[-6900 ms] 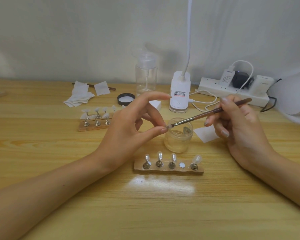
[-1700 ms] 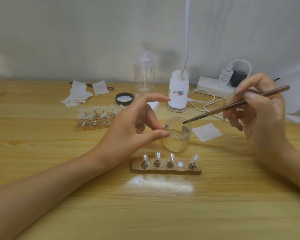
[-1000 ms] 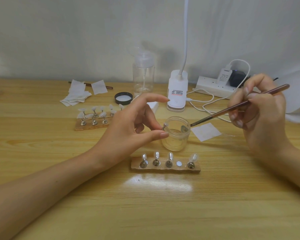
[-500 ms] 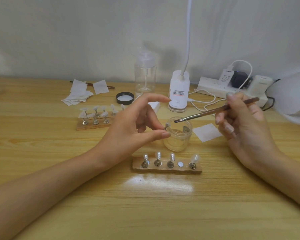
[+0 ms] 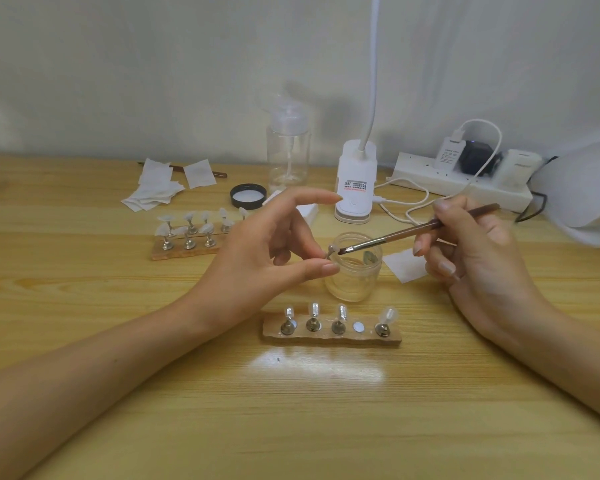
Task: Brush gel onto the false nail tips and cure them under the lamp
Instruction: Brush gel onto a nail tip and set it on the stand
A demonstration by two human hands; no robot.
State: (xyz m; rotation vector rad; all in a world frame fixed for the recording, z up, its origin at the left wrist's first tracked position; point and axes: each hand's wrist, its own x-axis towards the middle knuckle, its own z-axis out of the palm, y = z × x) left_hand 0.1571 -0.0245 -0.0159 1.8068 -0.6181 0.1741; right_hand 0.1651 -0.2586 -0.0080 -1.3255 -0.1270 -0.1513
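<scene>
Over the near-left rim of the clear glass gel jar (image 5: 354, 278), the left hand (image 5: 253, 258) pinches a small false nail tip on its metal peg (image 5: 331, 250) between thumb and a curled finger. Its index finger is lifted clear, likely to leave the brush room. The right hand (image 5: 478, 254) grips the brown-handled flat brush (image 5: 406, 233) like a pen, bristles meeting the tip. Just in front of the jar, the rough wooden holder strip (image 5: 326, 338) carries four pegged tips and one bare magnet, probably this tip's seat. Far right of the jar sits the white curing lamp (image 5: 582, 188), handy for the curing step.
</scene>
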